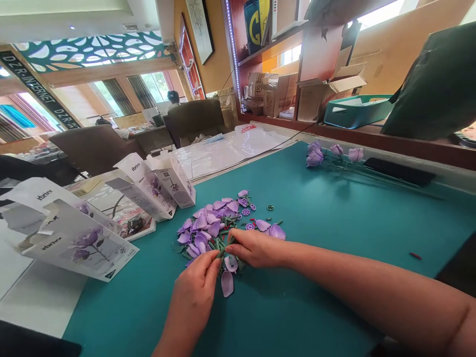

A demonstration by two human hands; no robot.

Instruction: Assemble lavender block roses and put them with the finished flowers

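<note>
My left hand (196, 287) and my right hand (256, 247) meet at the front of a heap of purple plastic petals (208, 220). Between the fingertips of both hands is a small green plastic stem piece (222, 253), partly hidden by the fingers. Both hands are closed in a pinch. Just below them lies a pale purple petal (227, 284) on the green mat. More green stem parts and purple wheel-shaped pieces (246, 212) are mixed into the heap. Two petals (277, 231) rest beyond my right wrist.
Opened white boxes with rose pictures (85, 243) stand along the left. Several assembled purple roses (315, 156) lie at the back right beside a black case (399, 170). A small red piece (415, 256) is on the mat at right. A teal basket (357, 110) stands on the shelf.
</note>
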